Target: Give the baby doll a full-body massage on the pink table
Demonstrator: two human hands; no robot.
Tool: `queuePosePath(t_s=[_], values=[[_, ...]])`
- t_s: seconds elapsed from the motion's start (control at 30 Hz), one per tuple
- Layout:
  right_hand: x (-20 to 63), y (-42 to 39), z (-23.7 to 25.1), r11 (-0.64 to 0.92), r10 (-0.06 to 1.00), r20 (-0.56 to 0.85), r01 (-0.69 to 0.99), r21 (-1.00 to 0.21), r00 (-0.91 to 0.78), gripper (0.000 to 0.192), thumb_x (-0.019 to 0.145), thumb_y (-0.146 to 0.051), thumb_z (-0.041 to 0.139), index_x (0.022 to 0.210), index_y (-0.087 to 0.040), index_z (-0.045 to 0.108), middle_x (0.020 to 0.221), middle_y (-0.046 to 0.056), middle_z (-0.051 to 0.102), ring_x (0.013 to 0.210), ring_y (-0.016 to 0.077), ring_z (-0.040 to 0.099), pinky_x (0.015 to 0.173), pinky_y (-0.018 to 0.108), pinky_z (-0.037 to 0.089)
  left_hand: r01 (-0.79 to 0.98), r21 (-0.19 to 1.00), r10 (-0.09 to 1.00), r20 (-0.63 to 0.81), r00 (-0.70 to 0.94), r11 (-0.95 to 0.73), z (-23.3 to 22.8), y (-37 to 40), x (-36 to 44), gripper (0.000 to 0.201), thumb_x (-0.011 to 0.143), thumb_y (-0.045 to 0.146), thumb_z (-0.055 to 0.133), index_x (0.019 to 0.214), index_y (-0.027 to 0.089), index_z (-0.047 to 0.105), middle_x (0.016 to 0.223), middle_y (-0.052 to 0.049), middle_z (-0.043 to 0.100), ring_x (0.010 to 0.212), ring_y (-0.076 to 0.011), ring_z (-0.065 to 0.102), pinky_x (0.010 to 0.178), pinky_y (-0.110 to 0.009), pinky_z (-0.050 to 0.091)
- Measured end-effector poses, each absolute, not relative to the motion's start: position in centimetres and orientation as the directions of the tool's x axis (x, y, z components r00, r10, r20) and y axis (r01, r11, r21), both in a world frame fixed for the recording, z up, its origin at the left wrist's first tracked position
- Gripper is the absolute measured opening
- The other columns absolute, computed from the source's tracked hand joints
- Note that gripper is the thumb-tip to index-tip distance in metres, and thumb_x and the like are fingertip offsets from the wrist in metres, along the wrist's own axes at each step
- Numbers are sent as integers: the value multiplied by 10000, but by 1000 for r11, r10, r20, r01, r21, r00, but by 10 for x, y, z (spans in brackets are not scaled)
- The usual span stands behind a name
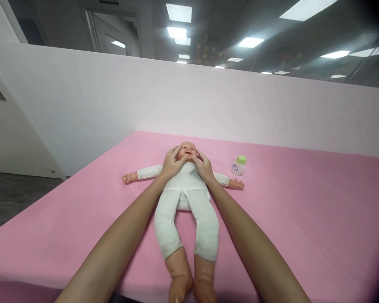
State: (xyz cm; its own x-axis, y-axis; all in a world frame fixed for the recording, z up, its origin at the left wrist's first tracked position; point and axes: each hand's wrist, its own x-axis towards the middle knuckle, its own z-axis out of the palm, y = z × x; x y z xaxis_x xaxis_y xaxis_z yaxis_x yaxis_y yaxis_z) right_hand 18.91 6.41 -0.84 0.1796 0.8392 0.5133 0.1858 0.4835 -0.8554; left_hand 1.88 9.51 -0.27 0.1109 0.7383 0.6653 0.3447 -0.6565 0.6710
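A baby doll (185,181) lies on its back on the pink cover, its arms spread out and its bare plastic feet towards me. It has a white cloth body and a hard plastic head. My left hand (173,162) cups one side of the head, the thumb near the chin. On the other side my right hand (204,165) mirrors it, fingers along the cheek and thumb by the chin. Both hands are closed around the head, and parts of the doll's upper arms are hidden behind them.
A small bottle with a green cap (239,165) stands to the right of the doll. The pink-covered table (303,219) meets a white wall (240,105) at the back. At the left is a door (12,130) with a metal handle; ceiling lights show above.
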Motion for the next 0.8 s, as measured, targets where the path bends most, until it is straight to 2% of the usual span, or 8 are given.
queuePosePath(t_s=[0.07,0.2,0.3,0.43,0.53,0.7,0.8], values=[[188,62,-7,488,839,515,178,-855,175,597,883,-474,644,1378,-142,610,1427,107,614,1331,269,567,1151,402,430,346,674,739,668,93,-653,-4,95,19,520,933,425,614,1411,224,580,1448,-113,567,1356,-281,508,1153,-456,407],[187,61,-6,493,839,520,178,-852,162,618,852,-456,686,1385,-157,603,1426,100,616,1332,273,567,1142,400,441,358,673,743,663,95,-647,-5,96,18,569,901,440,659,1416,212,572,1455,-117,557,1362,-288,504,1153,-449,410],[186,61,-5,483,844,506,161,-861,177,579,879,-463,633,1367,-152,620,1424,100,617,1337,266,564,1150,401,431,358,673,742,664,91,-647,-6,97,17,523,948,441,590,1408,194,579,1448,-127,563,1362,-280,506,1157,-447,405],[185,61,-4,468,853,491,157,-870,179,640,836,-449,691,1396,-154,595,1457,105,586,1336,276,565,1146,413,439,378,661,742,660,120,-648,-7,101,16,600,914,445,642,1445,185,542,1469,-135,543,1376,-294,487,1171,-462,385],[185,62,-6,481,845,503,155,-863,182,574,872,-465,643,1360,-163,628,1443,99,600,1349,272,556,1153,412,433,359,664,737,666,115,-656,-7,101,15,525,965,451,561,1429,204,564,1455,-125,557,1373,-279,494,1171,-456,384],[185,66,-10,480,844,503,160,-863,185,677,818,-467,711,1399,-143,588,1463,119,578,1352,283,555,1151,416,438,346,673,741,663,110,-654,-8,99,15,594,901,445,657,1434,201,560,1470,-135,540,1368,-304,498,1151,-470,411],[185,66,-10,481,841,505,160,-862,194,578,871,-466,639,1364,-164,622,1431,96,611,1352,274,557,1165,423,420,340,679,743,662,100,-651,-7,99,14,515,952,439,577,1415,214,581,1456,-126,557,1361,-291,508,1144,-467,420]])
